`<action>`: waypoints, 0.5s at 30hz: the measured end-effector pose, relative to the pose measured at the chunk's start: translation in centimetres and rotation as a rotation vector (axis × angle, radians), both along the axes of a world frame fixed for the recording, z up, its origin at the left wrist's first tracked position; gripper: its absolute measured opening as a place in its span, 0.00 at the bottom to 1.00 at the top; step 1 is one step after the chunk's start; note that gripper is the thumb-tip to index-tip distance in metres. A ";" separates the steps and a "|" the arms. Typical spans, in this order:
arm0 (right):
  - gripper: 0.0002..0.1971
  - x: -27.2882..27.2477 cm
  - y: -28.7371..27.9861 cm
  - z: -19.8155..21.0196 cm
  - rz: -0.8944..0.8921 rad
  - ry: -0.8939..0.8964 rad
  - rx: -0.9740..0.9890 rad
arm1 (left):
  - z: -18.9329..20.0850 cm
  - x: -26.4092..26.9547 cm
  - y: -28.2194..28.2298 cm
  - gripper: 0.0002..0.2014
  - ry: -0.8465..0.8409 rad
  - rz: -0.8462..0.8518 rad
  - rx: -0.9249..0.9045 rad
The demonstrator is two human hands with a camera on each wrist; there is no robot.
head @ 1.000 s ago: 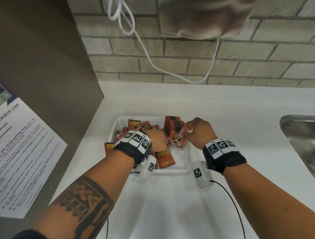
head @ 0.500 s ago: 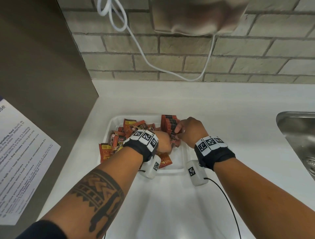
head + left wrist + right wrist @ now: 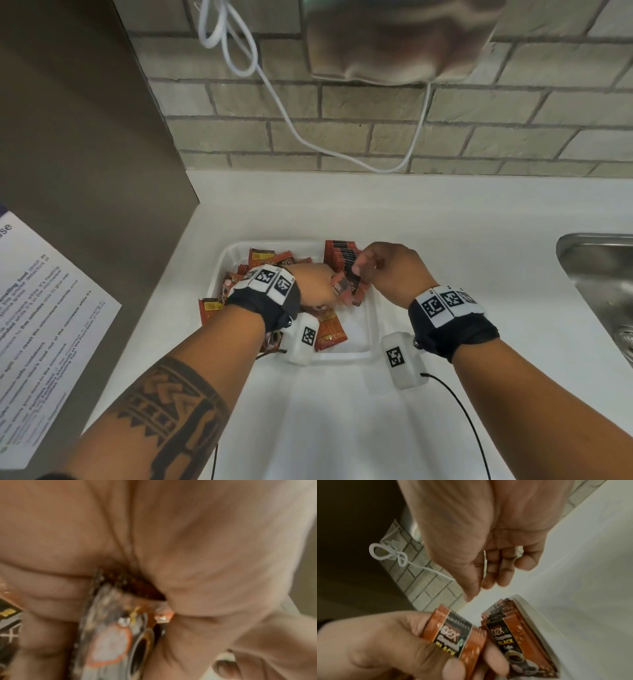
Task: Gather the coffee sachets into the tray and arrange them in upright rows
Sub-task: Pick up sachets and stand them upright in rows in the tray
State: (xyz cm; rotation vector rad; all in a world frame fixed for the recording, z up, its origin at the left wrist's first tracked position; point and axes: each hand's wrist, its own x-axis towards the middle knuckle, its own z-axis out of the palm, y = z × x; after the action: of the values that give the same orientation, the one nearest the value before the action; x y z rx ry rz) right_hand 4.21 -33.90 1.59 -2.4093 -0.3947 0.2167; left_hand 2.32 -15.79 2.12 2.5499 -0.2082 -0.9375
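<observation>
A white tray lies on the counter. Several red-brown coffee sachets stand as an upright row along its back right wall. Loose sachets are heaped in its left half, and one flat sachet lies near the front. My left hand grips a small bundle of sachets just in front of the row. The right wrist view shows the bundle beside the row. My right hand hovers over the row, its fingers hanging loosely curled and holding nothing.
One sachet lies over the tray's left edge. A steel sink is at the right. A dark panel with a paper notice bounds the left. A white cord hangs on the brick wall behind.
My left hand has brought its bundle of sachets to the right, up to the row. My right hand has lifted its fingers off the front of the row.
</observation>
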 end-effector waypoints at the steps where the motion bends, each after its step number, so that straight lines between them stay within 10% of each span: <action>1: 0.02 -0.2 -0.2 0.0 0.016 0.029 0.045 | -0.1 0.0 0.7 0.14 -0.013 0.071 -0.110; 8: 0.04 -0.1 0.2 0.1 0.006 0.105 0.261 | -0.6 -0.9 1.3 0.15 0.073 0.426 -0.686; 15: 0.03 -0.2 -0.1 0.8 -0.034 0.036 0.092 | -1.1 -0.6 3.9 0.15 -0.081 0.308 -0.133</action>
State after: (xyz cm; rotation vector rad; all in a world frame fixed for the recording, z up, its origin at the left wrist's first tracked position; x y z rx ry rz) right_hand 4.06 -34.02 2.35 -2.3167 -0.3396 0.2217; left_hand 1.70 -11.90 1.03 2.4086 0.0947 -0.6804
